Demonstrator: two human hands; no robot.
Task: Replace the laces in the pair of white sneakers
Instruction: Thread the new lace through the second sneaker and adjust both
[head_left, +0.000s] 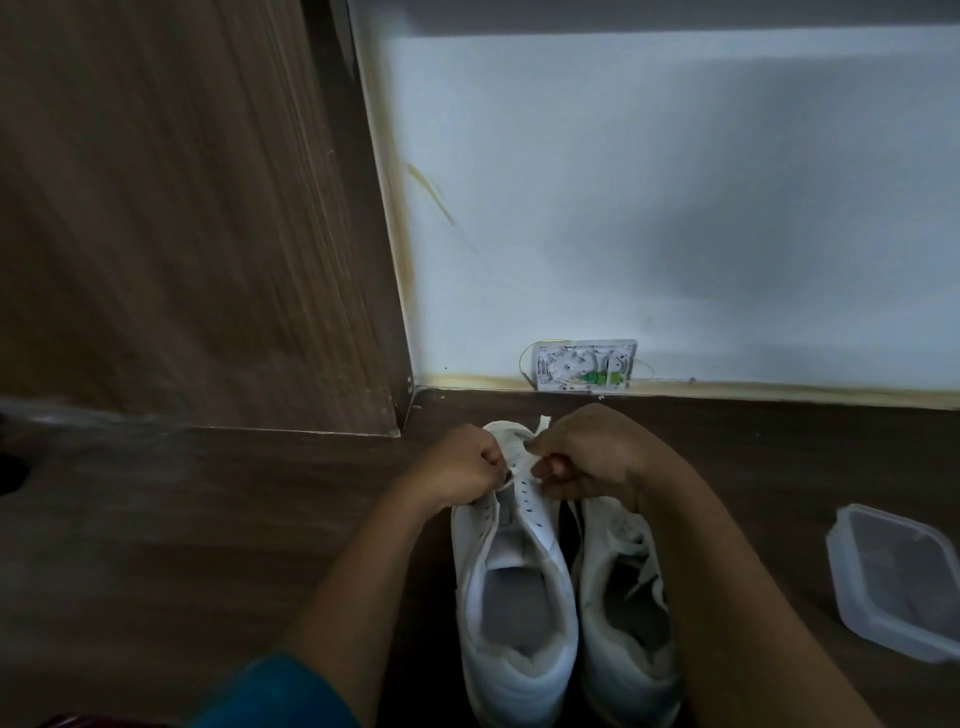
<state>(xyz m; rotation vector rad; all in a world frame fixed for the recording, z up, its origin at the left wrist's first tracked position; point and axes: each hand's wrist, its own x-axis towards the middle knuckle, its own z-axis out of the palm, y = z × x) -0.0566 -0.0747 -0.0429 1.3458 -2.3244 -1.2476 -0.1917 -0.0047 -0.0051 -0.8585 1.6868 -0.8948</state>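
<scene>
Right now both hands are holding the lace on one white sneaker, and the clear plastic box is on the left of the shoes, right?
Not quite: the head view shows the clear plastic box on the right of the shoes. The left hand and right hand do both hold the lace on one white sneaker.

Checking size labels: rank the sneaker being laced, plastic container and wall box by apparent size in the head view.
1. sneaker being laced
2. plastic container, cropped by the frame edge
3. wall box, though farthest away
</scene>
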